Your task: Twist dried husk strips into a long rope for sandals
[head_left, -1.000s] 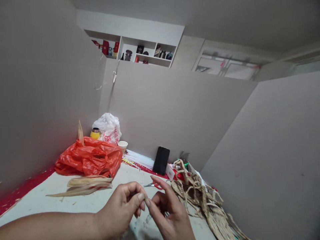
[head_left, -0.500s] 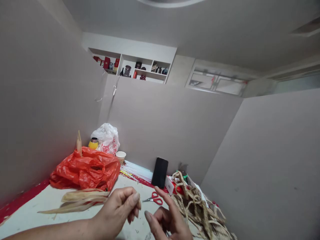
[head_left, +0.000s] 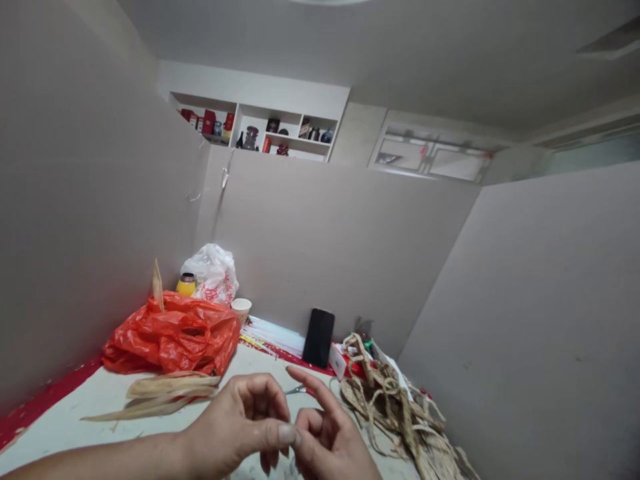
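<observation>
Left hand [head_left: 245,423] and right hand [head_left: 327,430]: thumb tips, parted half a second earlier, now together; right index extended; whether anything is pinched cannot be told. Scissors [head_left: 296,390]: just beyond the hands, partly hidden. Red bag [head_left: 165,340]: crumpled, husk strip [head_left: 157,283] upright at its rear. Yellow jar [head_left: 187,287], paper cup [head_left: 241,306]: contents unseen. Pale mat [head_left: 253,360]: spans between loose husks [head_left: 165,393] and braided cords [head_left: 406,413]. Grey partitions [head_left: 300,233]: left, back, right.

Left forearm [head_left: 115,460]: is slanting in from the lower left. Left hand [head_left: 240,427]: is holding its fingers curled. Right hand [head_left: 330,437]: is pointing its index finger up and leftward. Thumbs: are meeting tip to tip.
</observation>
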Demonstrator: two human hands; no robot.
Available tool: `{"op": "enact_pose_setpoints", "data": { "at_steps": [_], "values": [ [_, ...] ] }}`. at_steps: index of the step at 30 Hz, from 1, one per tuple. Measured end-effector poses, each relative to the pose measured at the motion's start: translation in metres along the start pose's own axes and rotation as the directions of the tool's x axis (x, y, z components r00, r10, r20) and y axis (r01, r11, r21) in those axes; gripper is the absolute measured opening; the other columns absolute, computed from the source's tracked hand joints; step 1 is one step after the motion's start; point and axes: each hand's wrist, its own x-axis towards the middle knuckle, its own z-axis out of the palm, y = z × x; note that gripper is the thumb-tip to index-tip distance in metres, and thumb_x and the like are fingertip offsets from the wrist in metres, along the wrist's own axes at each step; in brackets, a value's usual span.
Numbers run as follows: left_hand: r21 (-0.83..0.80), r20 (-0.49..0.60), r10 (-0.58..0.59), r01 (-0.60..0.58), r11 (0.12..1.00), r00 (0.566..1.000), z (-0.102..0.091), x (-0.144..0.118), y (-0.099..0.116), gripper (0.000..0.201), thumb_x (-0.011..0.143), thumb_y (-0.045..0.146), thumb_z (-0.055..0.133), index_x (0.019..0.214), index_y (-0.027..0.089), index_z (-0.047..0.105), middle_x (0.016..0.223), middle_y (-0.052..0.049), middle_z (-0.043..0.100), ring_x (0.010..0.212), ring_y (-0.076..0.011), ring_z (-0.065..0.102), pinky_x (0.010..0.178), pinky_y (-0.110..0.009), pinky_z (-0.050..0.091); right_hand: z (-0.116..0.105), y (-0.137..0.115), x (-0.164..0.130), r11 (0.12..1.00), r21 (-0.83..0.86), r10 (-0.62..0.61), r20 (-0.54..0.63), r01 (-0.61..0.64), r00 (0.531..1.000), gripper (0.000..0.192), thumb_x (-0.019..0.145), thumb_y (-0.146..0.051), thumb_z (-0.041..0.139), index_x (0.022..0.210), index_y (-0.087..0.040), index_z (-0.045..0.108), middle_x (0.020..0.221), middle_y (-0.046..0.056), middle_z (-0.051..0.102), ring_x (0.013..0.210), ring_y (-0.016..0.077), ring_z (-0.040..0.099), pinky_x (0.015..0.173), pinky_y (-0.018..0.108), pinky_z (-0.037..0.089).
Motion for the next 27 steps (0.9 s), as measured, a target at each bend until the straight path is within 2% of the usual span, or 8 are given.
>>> {"op": "enact_pose_setpoints", "data": {
  "at_steps": [4,6,9,12,16,20,23,27],
  "values": [
    [0.111,-0.032,-0.034,0.037,0.993,0.999,-0.014,0.008,0.014,0.035,0.072,0.046,0.065,0.077,0.019,0.043,0.059,0.002,0.057,0.045,-0.0093,0.049,0.047,-0.023,0.042,-0.005,-0.002,-0.001,0.995,0.082,0.059,0.058,-0.064,0.997,0.078,0.067,-0.051,0.072,0.129,-0.017,0.04,0.048,-0.01,0.042,0.036,0.004,0.03,0.034,0.014,0.024],
    [0.363,-0.062,-0.076,0.093,0.927,0.995,-0.031,0.016,0.016,0.033,0.075,0.049,0.058,0.074,0.019,0.044,0.058,0.002,0.056,0.046,-0.0099,0.049,0.049,-0.022,0.041,-0.01,0.0,0.002,0.994,0.061,0.083,0.047,-0.085,0.995,0.069,0.072,-0.05,0.068,0.127,-0.018,0.042,0.049,-0.01,0.042,0.038,0.0048,0.031,0.034,0.014,0.025],
    [0.843,-0.133,-0.176,0.205,0.497,0.975,-0.058,0.025,0.011,0.034,0.073,0.049,0.057,0.06,0.018,0.049,0.054,-0.001,0.053,0.05,-0.0125,0.049,0.051,-0.023,0.037,-0.016,0.008,0.009,0.993,0.016,0.113,0.053,-0.114,0.992,0.042,0.079,-0.049,0.062,0.105,-0.017,0.053,0.048,-0.009,0.045,0.036,0.0036,0.032,0.035,0.015,0.023],
    [0.959,-0.245,-0.299,0.275,0.063,0.922,-0.073,0.028,0.003,0.033,0.063,0.049,0.063,0.059,0.017,0.057,0.06,-0.008,0.058,0.055,-0.0197,0.054,0.054,-0.029,0.038,-0.02,0.016,0.014,0.992,-0.015,0.129,0.073,-0.129,0.989,0.038,0.08,-0.05,0.058,0.068,-0.016,0.048,0.047,-0.007,0.047,0.034,0.0022,0.032,0.036,0.016,0.021],
    [0.974,-0.224,-0.376,0.211,-0.076,0.899,-0.072,0.027,-0.008,0.034,0.058,0.046,0.066,0.076,0.017,0.062,0.068,-0.01,0.062,0.06,-0.0223,0.056,0.053,-0.028,0.036,-0.019,0.018,0.016,0.992,-0.039,0.126,0.084,-0.124,0.988,0.042,0.08,-0.049,0.059,0.059,-0.017,0.041,0.047,-0.006,0.048,0.036,0.0026,0.034,0.038,0.017,0.024],
    [0.993,-0.092,-0.321,0.113,0.045,0.943,-0.069,0.027,-0.017,0.012,0.066,0.026,0.056,0.075,0.02,0.056,0.064,-0.003,0.056,0.056,-0.0168,0.049,0.053,-0.025,0.033,-0.018,0.015,0.016,0.991,-0.001,0.132,0.041,-0.132,0.99,0.039,0.077,-0.048,0.063,0.064,-0.018,0.041,0.047,-0.007,0.048,0.035,0.0031,0.033,0.037,0.016,0.023],
    [0.907,-0.024,-0.232,0.118,0.403,0.972,-0.065,0.031,-0.015,0.008,0.068,0.022,0.054,0.072,0.02,0.047,0.061,0.003,0.049,0.055,-0.0123,0.045,0.053,-0.022,0.033,-0.021,0.012,0.018,0.994,0.041,0.1,0.009,-0.101,0.995,0.036,0.078,-0.047,0.063,0.071,-0.019,0.042,0.048,-0.008,0.049,0.034,0.0032,0.033,0.036,0.015,0.023],
    [0.389,0.096,-0.309,0.25,0.887,0.946,-0.052,0.031,-0.003,0.03,0.069,0.029,0.064,0.087,0.02,0.04,0.07,0.005,0.052,0.056,-0.0095,0.052,0.055,-0.022,0.039,-0.03,0.003,0.015,0.996,0.072,0.048,-0.043,-0.045,0.998,0.033,0.079,-0.045,0.062,0.074,-0.019,0.042,0.049,-0.008,0.048,0.035,0.0037,0.033,0.036,0.015,0.023]
  ]
}}
